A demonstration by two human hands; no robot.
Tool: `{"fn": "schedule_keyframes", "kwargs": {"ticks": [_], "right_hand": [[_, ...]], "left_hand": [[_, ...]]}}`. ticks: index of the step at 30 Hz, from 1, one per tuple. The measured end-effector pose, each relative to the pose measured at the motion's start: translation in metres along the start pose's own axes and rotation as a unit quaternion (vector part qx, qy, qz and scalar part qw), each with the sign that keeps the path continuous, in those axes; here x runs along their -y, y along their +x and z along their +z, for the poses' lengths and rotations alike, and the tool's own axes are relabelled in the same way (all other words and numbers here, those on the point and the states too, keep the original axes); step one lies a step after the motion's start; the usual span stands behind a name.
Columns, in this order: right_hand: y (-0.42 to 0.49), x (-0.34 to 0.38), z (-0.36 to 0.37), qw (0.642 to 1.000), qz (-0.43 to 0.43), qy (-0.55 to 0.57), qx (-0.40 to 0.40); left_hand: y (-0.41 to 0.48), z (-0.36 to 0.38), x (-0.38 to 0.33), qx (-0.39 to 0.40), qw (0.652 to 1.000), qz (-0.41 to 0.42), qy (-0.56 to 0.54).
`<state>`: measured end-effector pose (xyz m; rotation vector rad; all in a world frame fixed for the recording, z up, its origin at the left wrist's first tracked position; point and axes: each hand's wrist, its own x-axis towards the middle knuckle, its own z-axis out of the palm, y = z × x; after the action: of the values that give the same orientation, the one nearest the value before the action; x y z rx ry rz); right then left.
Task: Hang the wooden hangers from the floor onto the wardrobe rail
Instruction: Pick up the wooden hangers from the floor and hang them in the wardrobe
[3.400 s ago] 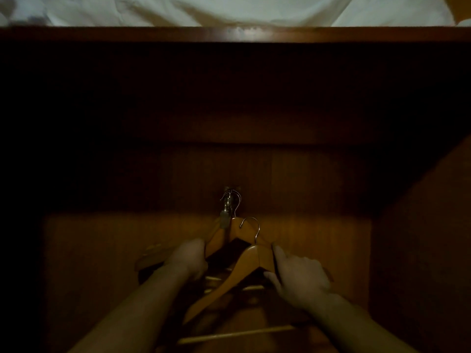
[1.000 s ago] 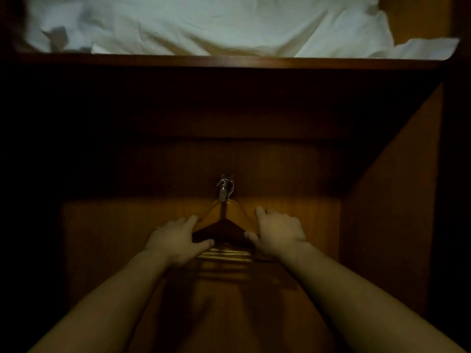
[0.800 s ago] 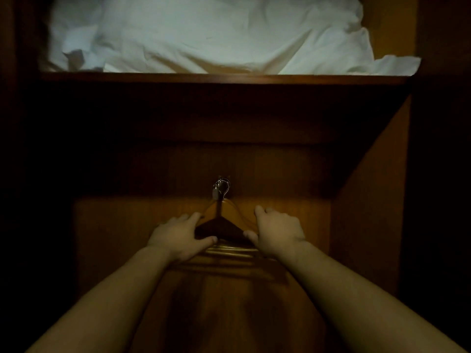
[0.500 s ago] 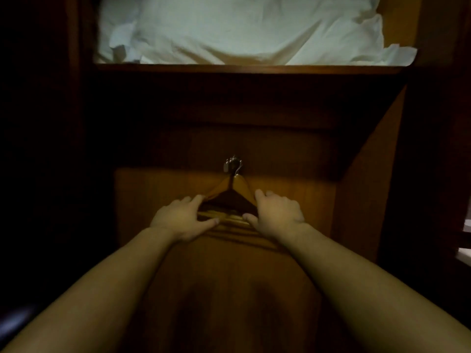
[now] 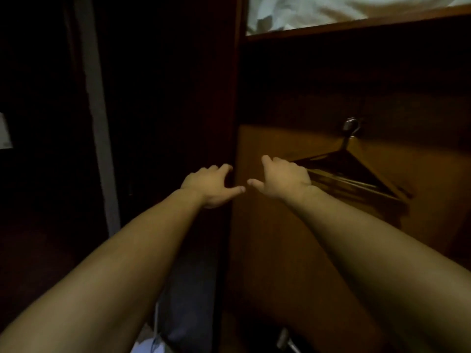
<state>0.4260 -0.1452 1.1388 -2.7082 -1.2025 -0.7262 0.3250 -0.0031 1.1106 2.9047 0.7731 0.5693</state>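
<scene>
Found 2 hands held out in front, both empty. Recorded the left hand (image 5: 211, 186) with fingers loosely curled and thumb stretched toward its partner, gripping nothing. Placed it at the front edge of the wardrobe side panel (image 5: 235, 98), with contact not confirmable in the gloom. Recorded the right hand (image 5: 283, 182) likewise slack, thumb out, fingers loosely bent forward, holding nothing. Located the wooden hangers (image 5: 356, 174) just beyond and to the right of the right hand's knuckles, bunched together and tilted. Traced their metal hooks (image 5: 351, 127) to a point above and further right of that hand. Could not make out the rail in the shadow. Judged the bunch, from the upright hooks and the free hang, to be carried by the rail and not by either hand. Could not confirm contact between the near hanger tip and the right hand. Could not count the bunch. Judged the slack, parted fingers consistent with a hanging step already done, no support being needed from below. Noted white bedding (image 5: 331, 11) on the shelf (image 5: 356, 25) well above both hands, playing no part here. Saw too little of the floor below the forearms to confirm or rule out further hangers. Advise checking there before calling the task closed.
</scene>
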Motion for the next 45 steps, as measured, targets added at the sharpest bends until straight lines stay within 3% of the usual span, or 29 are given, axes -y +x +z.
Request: {"fn": "schedule_keyframes", "kwargs": {"ticks": [4, 12, 24, 32, 45], "right_hand": [[0.0, 0.059, 0.0, 0.999, -0.026, 0.04, -0.003], [-0.018, 0.192, 0.025, 0.99, -0.082, 0.112, 0.028], [-0.09, 0.383, 0.122, 0.946, -0.187, 0.174, 0.2], [-0.12, 0.449, 0.198, 0.907, -0.255, 0.176, 0.285], [-0.155, 0.497, 0.35, 0.824, -0.387, 0.133, 0.392]], "left_hand": [[-0.031, -0.023, 0.058, -0.021, 0.999, -0.027, 0.011], [-0.112, -0.034, 0.189, 0.028, 0.994, -0.103, 0.029], [-0.234, 0.035, 0.342, 0.122, 0.963, -0.238, 0.003], [-0.308, 0.104, 0.404, 0.185, 0.919, -0.347, -0.042], [-0.365, 0.229, 0.416, 0.258, 0.832, -0.478, -0.114]]}}
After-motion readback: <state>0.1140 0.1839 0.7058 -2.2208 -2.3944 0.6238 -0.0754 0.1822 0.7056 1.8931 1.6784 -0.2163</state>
